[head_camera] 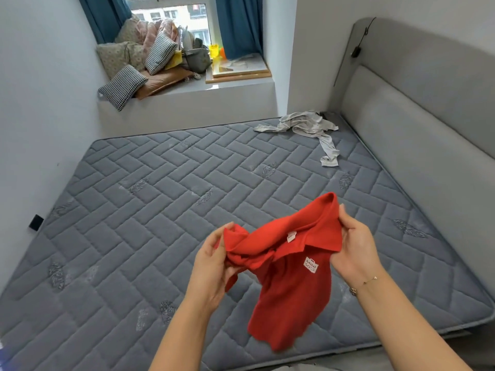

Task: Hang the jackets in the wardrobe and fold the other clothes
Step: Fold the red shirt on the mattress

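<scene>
left hand [214,259]: red polo shirt [289,274] gripped at bunched shoulder, fingers curled
right hand [355,243]: collar edge pinched
shirt: held above mattress [160,210]

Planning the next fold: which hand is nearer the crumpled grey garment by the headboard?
Right. The right hand grips the red polo shirt below the crumpled grey garment; the left hand is farther left.
</scene>
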